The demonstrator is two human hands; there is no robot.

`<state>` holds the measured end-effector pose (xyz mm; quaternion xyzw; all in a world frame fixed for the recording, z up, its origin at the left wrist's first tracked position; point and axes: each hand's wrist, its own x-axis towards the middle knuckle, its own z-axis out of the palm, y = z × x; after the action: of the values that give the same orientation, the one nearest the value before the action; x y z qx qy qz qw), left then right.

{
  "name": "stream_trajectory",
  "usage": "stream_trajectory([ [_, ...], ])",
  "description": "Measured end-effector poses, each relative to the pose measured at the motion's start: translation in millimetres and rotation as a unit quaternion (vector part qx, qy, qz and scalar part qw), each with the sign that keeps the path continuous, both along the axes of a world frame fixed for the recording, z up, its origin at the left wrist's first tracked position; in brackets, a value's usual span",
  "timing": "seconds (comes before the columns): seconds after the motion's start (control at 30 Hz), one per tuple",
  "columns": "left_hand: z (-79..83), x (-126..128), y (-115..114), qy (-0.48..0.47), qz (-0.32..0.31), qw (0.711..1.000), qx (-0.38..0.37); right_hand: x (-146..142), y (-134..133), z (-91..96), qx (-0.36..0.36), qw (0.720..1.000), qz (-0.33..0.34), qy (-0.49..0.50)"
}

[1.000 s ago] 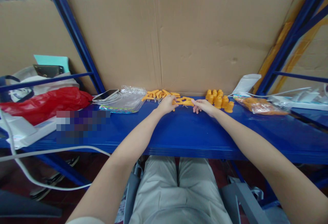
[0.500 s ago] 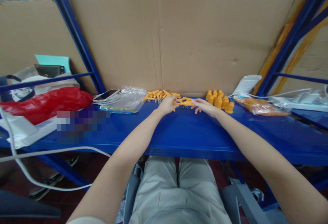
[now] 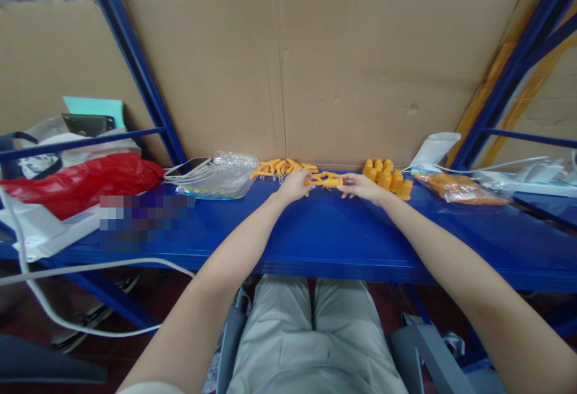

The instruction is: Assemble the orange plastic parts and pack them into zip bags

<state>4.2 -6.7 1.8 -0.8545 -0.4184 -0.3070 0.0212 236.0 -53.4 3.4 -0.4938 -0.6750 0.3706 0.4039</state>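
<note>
My left hand (image 3: 296,184) is closed, its fingertips pinching one end of an orange plastic piece (image 3: 332,182). At the other end of that piece, the thumb and fingers of my right hand (image 3: 360,187) close on it. More orange pieces (image 3: 327,175) lie just behind it. To the left, beyond my left hand, is a loose pile of orange plastic pieces with small metal chains (image 3: 273,168). Several orange cup-shaped parts (image 3: 385,175) stand in a group right behind my right hand. The exact shape of the held piece is too small to make out.
A clear plastic bag (image 3: 220,183) and a phone with a white cable (image 3: 192,166) lie left on the blue shelf (image 3: 324,231). A bag of orange parts (image 3: 457,186) lies right. A cardboard wall (image 3: 360,69) closes off the back. Red plastic (image 3: 99,180) sits far left.
My right hand's fingers have drawn together on the end of the orange piece, which now shows more plainly between my hands. My left hand has hardly moved.
</note>
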Motion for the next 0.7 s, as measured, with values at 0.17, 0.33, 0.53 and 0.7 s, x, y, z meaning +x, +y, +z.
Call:
stream_trajectory([
  [0.17, 0.5, 0.2, -1.5, -0.005, -0.001, 1.0, -0.004, 0.1, -1.7, 0.5, -0.003, 1.0, -0.001, -0.008],
  [0.33, 0.5, 0.4, -4.2, -0.007, 0.0, 1.0, -0.012, -0.8, -0.7, 0.2, 0.003, 1.0, 0.0, -0.012],
  [0.53, 2.2, 2.9, -12.5, -0.074, -0.002, 0.997, -0.026, 6.4, 6.5, 3.1, 0.116, 0.992, -0.043, -0.038],
  [0.7, 2.9, 3.8, -13.2, -0.064, -0.017, 0.998, -0.017, 22.0, 8.1, 13.0, 0.26, 0.938, -0.135, -0.186],
])
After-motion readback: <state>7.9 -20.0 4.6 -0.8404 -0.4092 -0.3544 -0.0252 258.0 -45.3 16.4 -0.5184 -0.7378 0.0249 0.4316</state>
